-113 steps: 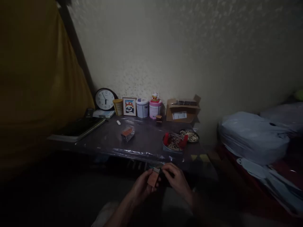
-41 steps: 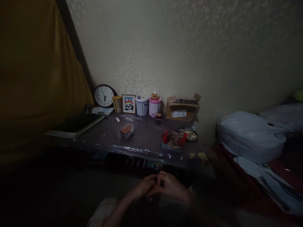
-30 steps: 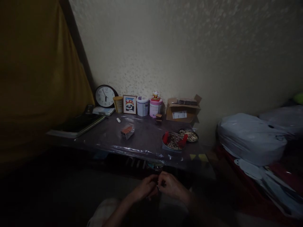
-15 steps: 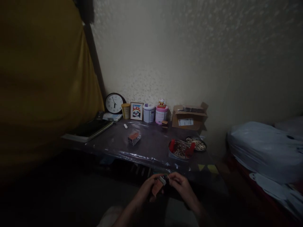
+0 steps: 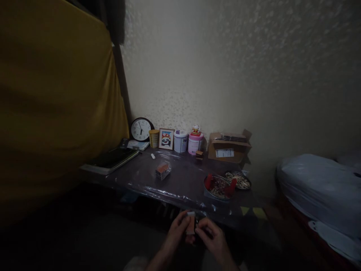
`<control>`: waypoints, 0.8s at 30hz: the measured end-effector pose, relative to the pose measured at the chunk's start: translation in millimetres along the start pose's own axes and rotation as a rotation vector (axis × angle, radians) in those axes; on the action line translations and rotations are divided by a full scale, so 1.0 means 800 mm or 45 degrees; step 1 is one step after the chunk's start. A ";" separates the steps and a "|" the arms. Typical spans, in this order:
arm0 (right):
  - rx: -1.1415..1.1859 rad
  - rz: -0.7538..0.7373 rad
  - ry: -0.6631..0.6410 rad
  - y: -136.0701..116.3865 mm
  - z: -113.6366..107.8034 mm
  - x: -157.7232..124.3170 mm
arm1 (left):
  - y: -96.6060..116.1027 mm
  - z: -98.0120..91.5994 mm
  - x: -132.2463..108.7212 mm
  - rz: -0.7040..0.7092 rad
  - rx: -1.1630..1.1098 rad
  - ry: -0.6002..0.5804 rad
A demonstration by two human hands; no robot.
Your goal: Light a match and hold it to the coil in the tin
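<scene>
Low in front of the table, my left hand (image 5: 178,227) is closed around a small orange-brown matchbox (image 5: 191,223) with a pale end at its top. My right hand (image 5: 210,234) is just to the right, thumb and fingers pinched on a thin matchstick (image 5: 197,222) beside the box's edge. The dim light leaves the stick's head hard to make out. Beyond the hands, a round dish (image 5: 218,187) with red handles holds many small sticks. Partly behind it stands a second dish (image 5: 238,180) of pale matchsticks.
A plastic-wrapped pack of matchboxes (image 5: 163,170) lies on the dark table (image 5: 135,175). Along the wall stand a clock (image 5: 141,129), a picture frame (image 5: 166,139), two tubs (image 5: 181,141) and a cardboard box (image 5: 228,147). A yellow curtain (image 5: 62,86) hangs at left.
The matchbox has turned more upright in my left hand. My right hand has shifted slightly down, its pinch now alongside the box. The whole view has tilted a little upward.
</scene>
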State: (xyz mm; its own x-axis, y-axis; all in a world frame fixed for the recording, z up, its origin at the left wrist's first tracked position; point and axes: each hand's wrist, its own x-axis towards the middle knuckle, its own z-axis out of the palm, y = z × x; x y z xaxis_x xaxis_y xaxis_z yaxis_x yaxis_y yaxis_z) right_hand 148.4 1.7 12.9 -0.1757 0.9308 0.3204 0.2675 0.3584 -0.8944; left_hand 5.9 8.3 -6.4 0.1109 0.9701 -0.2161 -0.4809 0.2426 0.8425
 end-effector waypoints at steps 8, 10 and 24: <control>-0.173 -0.181 -0.044 -0.003 0.009 -0.008 | 0.007 0.003 -0.006 0.103 0.009 0.022; -0.184 -0.187 -0.041 -0.004 0.009 -0.008 | 0.005 0.002 -0.004 0.104 0.024 0.010; -0.201 -0.184 0.063 0.002 0.003 -0.004 | 0.004 0.002 -0.001 0.234 0.077 -0.022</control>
State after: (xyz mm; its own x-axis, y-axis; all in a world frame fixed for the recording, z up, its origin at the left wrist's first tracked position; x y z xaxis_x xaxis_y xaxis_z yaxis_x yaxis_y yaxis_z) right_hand 146.9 -0.8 9.6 -0.1771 0.8701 0.4600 0.3889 0.4913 -0.7794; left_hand 5.3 8.0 -2.7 0.0414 0.9980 -0.0477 -0.4417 0.0612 0.8951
